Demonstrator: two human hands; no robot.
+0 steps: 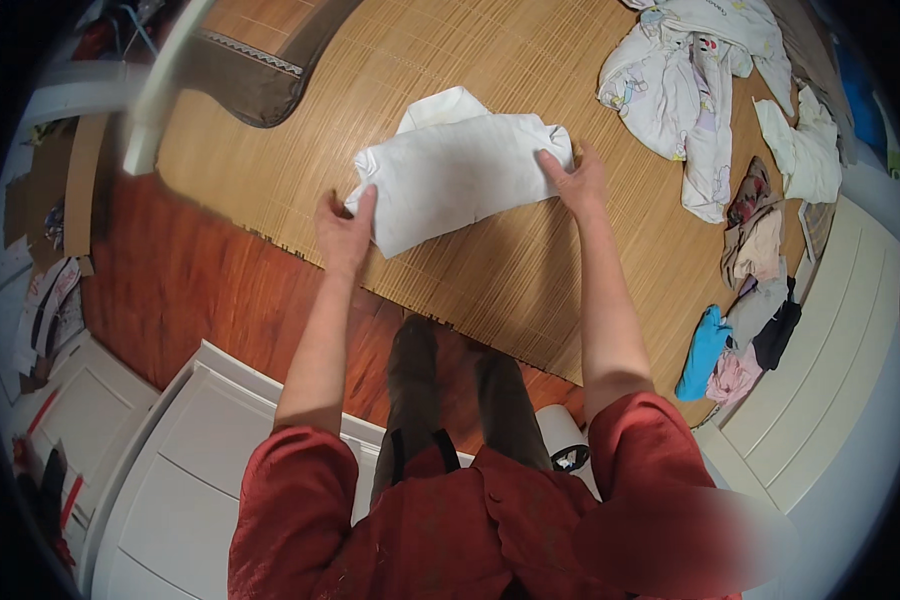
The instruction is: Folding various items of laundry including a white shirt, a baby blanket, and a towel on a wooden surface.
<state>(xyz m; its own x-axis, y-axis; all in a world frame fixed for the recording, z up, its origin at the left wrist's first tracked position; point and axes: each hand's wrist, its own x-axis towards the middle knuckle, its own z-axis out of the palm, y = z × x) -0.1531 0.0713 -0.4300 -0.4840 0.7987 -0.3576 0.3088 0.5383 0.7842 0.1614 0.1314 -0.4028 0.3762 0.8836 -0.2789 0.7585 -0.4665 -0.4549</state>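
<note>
A white garment (450, 175), partly folded, spans the space between my hands above the bamboo mat (530, 60). Its near edge hangs at a slant and a folded flap sticks up at the far side; what kind of garment it is does not show. My left hand (345, 230) grips its left end, thumb on top and fingers curled beneath. At the right end my right hand (580, 182) pinches it the same way, the thumb lying over the cloth. Some fingertips are hidden behind the fabric.
Patterned white clothes (670, 90) lie at the far right, beside a pale cloth (805, 145). Smaller rolled garments, including a blue one (705, 350), line the mat's right edge. A brown-edged mat piece (270, 95) lies far left. A white bin (562, 432) stands by my legs.
</note>
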